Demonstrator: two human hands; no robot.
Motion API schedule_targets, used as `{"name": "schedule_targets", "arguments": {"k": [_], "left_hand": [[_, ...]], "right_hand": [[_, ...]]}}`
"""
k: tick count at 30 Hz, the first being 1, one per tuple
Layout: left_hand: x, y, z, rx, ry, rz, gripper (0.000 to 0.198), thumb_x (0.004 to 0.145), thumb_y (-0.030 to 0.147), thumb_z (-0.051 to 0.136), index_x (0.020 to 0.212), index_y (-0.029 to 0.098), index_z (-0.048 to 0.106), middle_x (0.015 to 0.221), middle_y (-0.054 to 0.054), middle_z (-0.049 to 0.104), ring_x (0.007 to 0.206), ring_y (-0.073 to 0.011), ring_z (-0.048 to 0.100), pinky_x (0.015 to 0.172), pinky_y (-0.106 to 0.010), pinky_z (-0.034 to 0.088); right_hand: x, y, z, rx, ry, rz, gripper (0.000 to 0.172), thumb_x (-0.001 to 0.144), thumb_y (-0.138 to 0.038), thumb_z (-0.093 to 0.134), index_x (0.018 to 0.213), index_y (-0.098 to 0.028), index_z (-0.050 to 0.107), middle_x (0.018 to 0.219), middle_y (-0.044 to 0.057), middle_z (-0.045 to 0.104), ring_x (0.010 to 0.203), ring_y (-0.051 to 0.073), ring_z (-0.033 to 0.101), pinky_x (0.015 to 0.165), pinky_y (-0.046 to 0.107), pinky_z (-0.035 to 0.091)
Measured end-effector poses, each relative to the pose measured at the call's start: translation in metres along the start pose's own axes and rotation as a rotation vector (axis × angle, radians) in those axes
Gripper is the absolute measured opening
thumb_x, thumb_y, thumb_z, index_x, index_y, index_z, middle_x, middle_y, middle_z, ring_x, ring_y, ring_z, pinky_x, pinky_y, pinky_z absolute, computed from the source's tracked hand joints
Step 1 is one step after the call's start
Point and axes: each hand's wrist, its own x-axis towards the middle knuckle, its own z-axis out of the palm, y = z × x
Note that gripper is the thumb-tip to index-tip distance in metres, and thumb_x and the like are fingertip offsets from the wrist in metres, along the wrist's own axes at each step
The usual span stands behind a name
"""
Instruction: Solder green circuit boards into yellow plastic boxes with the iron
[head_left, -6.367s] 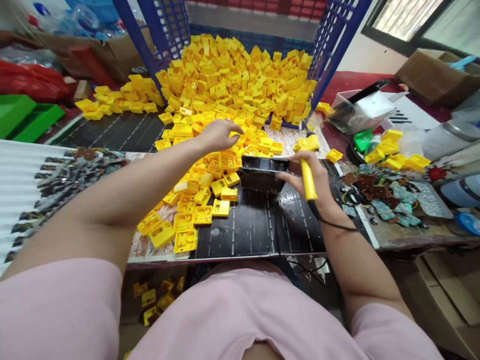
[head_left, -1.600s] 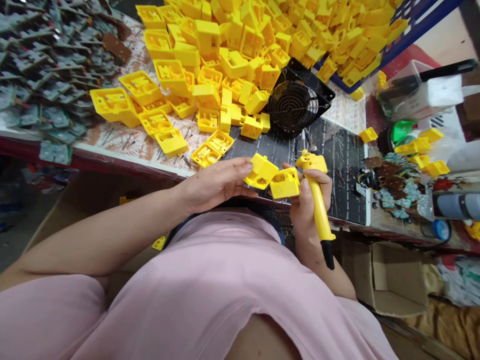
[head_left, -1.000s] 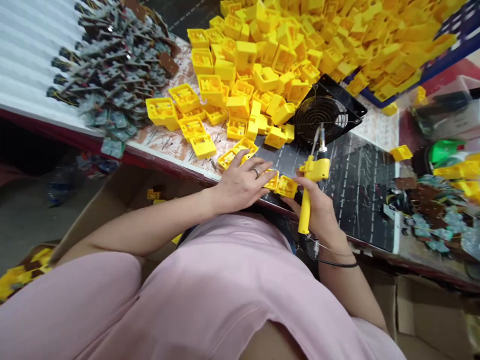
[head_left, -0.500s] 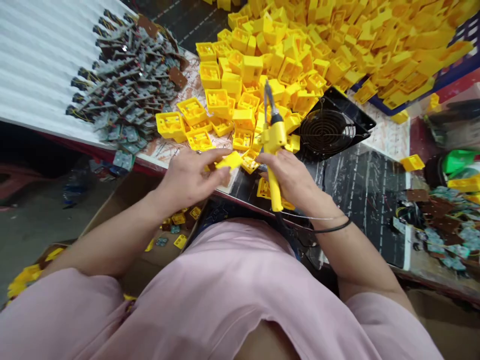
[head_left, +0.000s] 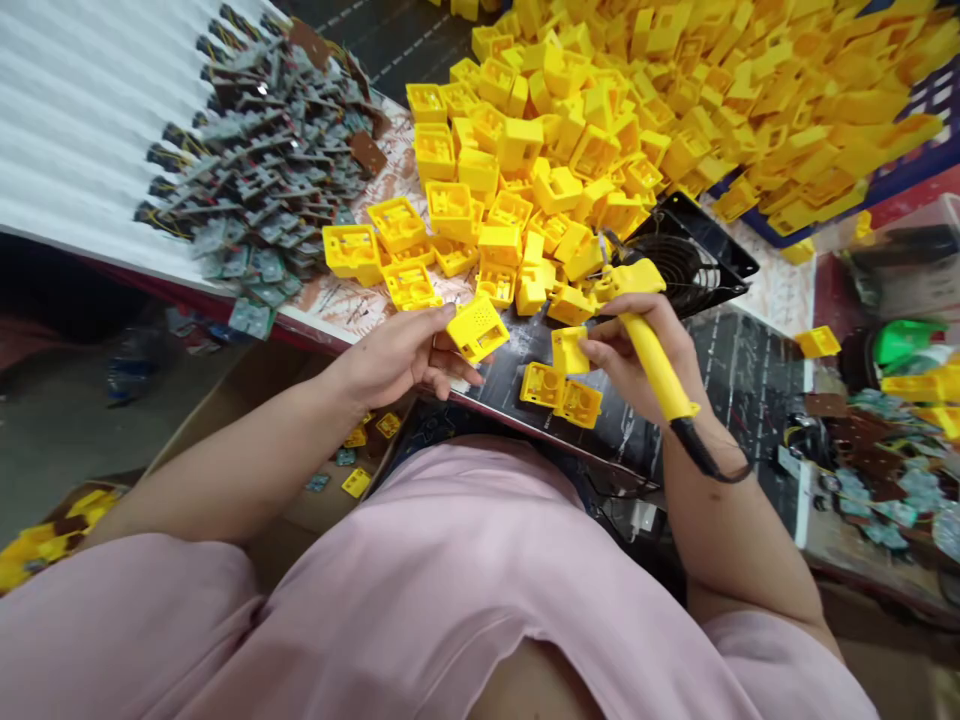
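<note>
In my left hand point(head_left: 394, 352) a small yellow plastic casing point(head_left: 478, 328) is held between thumb and fingers, its face with small holes and a cut-out turned up. My right hand point(head_left: 654, 340) grips a yellow soldering gun point(head_left: 657, 368), its handle and black cable slanting down toward my wrist. The fingertips of that same hand pinch a second yellow casing point(head_left: 568, 350). Just below it, two open casings point(head_left: 542, 385) lie side by side on the dark mat. The soldering gun's tip is hard to make out against the yellow pile.
A large heap of yellow casings point(head_left: 517, 145) covers the back, spilling from a blue basket point(head_left: 892, 165). Circuit boards point(head_left: 270, 170) with wires are piled at left. A black fan point(head_left: 697, 255) stands behind my right hand. More boards point(head_left: 874, 490) lie at far right; an open box point(head_left: 277, 530) sits below.
My right hand has moved right, tilting the soldering gun over, and now also pinches a casing. The casing in my left hand has turned and moved slightly right.
</note>
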Motion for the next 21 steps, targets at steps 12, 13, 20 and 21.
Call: {"name": "schedule_targets", "arguments": {"k": [12, 13, 20, 21], "left_hand": [[-0.004, -0.014, 0.024, 1.454, -0.02, 0.663, 0.047, 0.096, 0.022, 0.051, 0.137, 0.008, 0.07, 0.13, -0.021, 0.076, 0.114, -0.0391, 0.073, 0.1, -0.056, 0.059], [-0.003, -0.015, 0.024, 1.453, -0.008, 0.669, 0.047, 0.097, 0.022, 0.05, 0.138, 0.009, 0.069, 0.132, -0.021, 0.075, 0.114, -0.0385, 0.073, 0.1, -0.055, 0.058], [0.002, -0.016, 0.023, 1.358, 0.027, 0.704, 0.045, 0.1, 0.035, 0.053, 0.137, 0.016, 0.071, 0.135, -0.017, 0.075, 0.115, -0.037, 0.074, 0.104, -0.056, 0.054], [0.002, -0.016, 0.023, 1.339, 0.035, 0.719, 0.045, 0.101, 0.036, 0.052, 0.136, 0.016, 0.071, 0.134, -0.016, 0.076, 0.116, -0.0373, 0.073, 0.104, -0.056, 0.054]], "right_hand": [[-0.024, 0.007, -0.02, 0.07, 0.109, -0.205, 0.034, 0.098, -0.05, 0.072, 0.121, -0.041, 0.048, 0.087, -0.006, 0.061, 0.061, 0.013, 0.06, 0.05, 0.024, 0.052], [-0.025, 0.008, -0.021, 0.063, 0.101, -0.209, 0.034, 0.099, -0.051, 0.071, 0.122, -0.042, 0.048, 0.087, -0.006, 0.06, 0.06, 0.013, 0.059, 0.05, 0.024, 0.052], [-0.026, 0.007, -0.032, 0.055, 0.115, -0.215, 0.034, 0.099, -0.053, 0.069, 0.122, -0.042, 0.046, 0.086, -0.007, 0.062, 0.06, 0.014, 0.058, 0.053, 0.024, 0.053], [-0.026, 0.006, -0.032, 0.067, 0.111, -0.222, 0.034, 0.099, -0.052, 0.07, 0.121, -0.042, 0.046, 0.085, -0.008, 0.062, 0.059, 0.014, 0.057, 0.053, 0.023, 0.053]]}}
